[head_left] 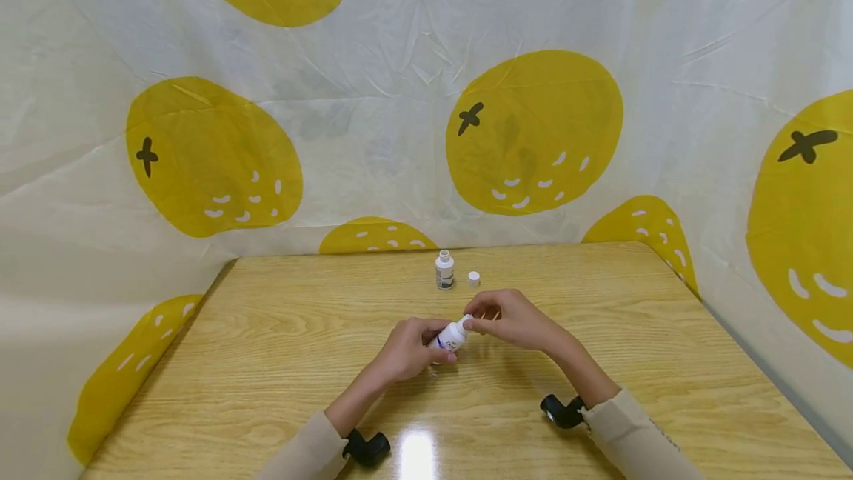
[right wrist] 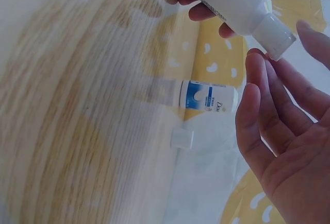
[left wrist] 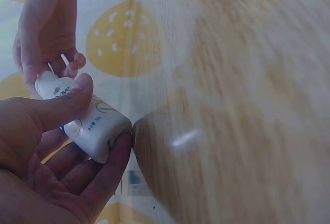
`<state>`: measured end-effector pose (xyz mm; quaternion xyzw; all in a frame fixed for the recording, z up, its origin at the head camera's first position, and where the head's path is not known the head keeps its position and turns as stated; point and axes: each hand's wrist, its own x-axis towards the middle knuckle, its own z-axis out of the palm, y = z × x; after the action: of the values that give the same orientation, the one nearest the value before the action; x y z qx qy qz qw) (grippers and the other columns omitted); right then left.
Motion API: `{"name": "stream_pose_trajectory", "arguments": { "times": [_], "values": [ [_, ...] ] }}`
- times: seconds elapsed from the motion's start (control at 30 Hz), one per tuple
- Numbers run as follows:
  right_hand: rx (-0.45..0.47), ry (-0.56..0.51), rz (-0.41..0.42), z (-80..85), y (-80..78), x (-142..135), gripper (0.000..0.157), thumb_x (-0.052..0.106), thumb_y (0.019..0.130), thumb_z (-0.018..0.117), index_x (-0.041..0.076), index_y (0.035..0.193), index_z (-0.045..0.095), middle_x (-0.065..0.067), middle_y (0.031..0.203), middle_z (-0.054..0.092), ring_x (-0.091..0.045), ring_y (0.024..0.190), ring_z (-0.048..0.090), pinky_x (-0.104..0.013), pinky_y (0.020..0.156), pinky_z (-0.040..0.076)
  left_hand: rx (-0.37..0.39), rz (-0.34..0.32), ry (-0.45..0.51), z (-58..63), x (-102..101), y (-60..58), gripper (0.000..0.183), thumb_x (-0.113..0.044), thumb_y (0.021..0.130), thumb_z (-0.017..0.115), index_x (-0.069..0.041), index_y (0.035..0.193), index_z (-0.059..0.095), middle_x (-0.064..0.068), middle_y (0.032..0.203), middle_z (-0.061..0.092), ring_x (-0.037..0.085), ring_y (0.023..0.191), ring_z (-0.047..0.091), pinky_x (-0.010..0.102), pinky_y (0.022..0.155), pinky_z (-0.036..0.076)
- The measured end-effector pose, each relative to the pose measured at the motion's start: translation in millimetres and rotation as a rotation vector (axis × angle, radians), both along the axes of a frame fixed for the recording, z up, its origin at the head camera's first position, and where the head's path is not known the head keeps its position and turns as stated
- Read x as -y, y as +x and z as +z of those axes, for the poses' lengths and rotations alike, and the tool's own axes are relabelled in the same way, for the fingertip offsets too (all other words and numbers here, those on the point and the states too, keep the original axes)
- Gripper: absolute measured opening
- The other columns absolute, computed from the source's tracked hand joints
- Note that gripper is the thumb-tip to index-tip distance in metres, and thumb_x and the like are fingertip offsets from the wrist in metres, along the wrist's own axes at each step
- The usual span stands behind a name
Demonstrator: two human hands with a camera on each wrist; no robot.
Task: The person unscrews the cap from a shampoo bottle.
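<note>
My left hand [head_left: 412, 350] grips a small white Dove bottle [head_left: 449, 339] around its body, tilted with its white cap [right wrist: 275, 36] up toward the right. In the left wrist view the thumb lies over the label and a finger supports the base, close at the tabletop. My right hand [head_left: 509, 321] is at the capped end. Its fingertips [right wrist: 258, 54] are right at the cap, while the right wrist view shows a gap between thumb and cap. Behind the hands, a second Dove bottle [head_left: 444, 272] stands upright with a bare neck, next to a loose white cap [head_left: 474, 278].
The wooden table [head_left: 300, 295] reaches back to a pale curtain [head_left: 373, 161] with big yellow fruit prints, which also hangs along both sides. Black cameras [head_left: 563, 412] sit at both wrists, below the beige sleeves [head_left: 629, 432].
</note>
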<state>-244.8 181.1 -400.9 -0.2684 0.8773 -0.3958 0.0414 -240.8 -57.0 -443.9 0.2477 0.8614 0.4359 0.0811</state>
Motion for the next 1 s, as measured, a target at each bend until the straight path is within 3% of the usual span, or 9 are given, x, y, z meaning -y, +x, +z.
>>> {"name": "stream_pose_trajectory", "arguments": {
  "times": [0.3,0.53,0.73,0.9,1.0],
  "values": [
    [0.027,-0.029,0.014,-0.6,-0.1,0.0,0.017,0.024,0.096,0.075,0.008,0.104,0.075,-0.001,0.087,0.072,-0.032,0.080,0.069,-0.025,0.066,0.052,-0.008,0.003,-0.005,0.4,0.1,0.4,0.035,-0.021,0.086,0.085,-0.023,0.120,0.078,-0.008,0.098,0.078,0.007,0.090,0.066,0.027,0.078,0.052],
    [0.001,-0.023,0.007,0.2,0.0,-1.1,0.022,0.028,0.097,0.074,0.009,0.107,0.075,-0.002,0.088,0.073,-0.026,0.078,0.068,-0.025,0.067,0.053,0.004,0.007,0.004,0.8,-0.1,0.9,0.034,-0.021,0.086,0.085,-0.022,0.120,0.077,-0.008,0.097,0.078,0.008,0.090,0.067,0.027,0.078,0.052],
    [0.011,-0.037,0.016,0.1,0.0,-2.1,0.019,0.026,0.098,0.073,0.008,0.105,0.075,-0.011,0.089,0.074,-0.035,0.080,0.068,-0.025,0.067,0.052,0.002,0.007,0.008,-0.3,0.0,0.5,0.035,-0.021,0.086,0.085,-0.021,0.121,0.077,-0.007,0.098,0.078,0.008,0.091,0.067,0.027,0.078,0.052],
    [0.012,-0.051,0.036,-0.6,-0.4,-2.3,0.019,0.023,0.097,0.073,0.008,0.107,0.074,-0.003,0.088,0.072,-0.037,0.079,0.068,-0.025,0.067,0.053,0.002,0.004,0.009,-0.9,-0.3,0.4,0.034,-0.020,0.086,0.085,-0.022,0.119,0.078,-0.008,0.097,0.078,0.008,0.089,0.066,0.027,0.077,0.051],
    [0.008,-0.054,0.040,-1.1,-0.6,-2.6,0.020,0.025,0.097,0.073,0.008,0.108,0.074,-0.005,0.088,0.073,-0.037,0.079,0.068,-0.025,0.067,0.053,0.000,0.004,0.009,-1.0,-0.3,0.8,0.032,-0.020,0.086,0.085,-0.022,0.118,0.078,-0.008,0.096,0.078,0.008,0.088,0.066,0.027,0.077,0.051]
  ]
}}
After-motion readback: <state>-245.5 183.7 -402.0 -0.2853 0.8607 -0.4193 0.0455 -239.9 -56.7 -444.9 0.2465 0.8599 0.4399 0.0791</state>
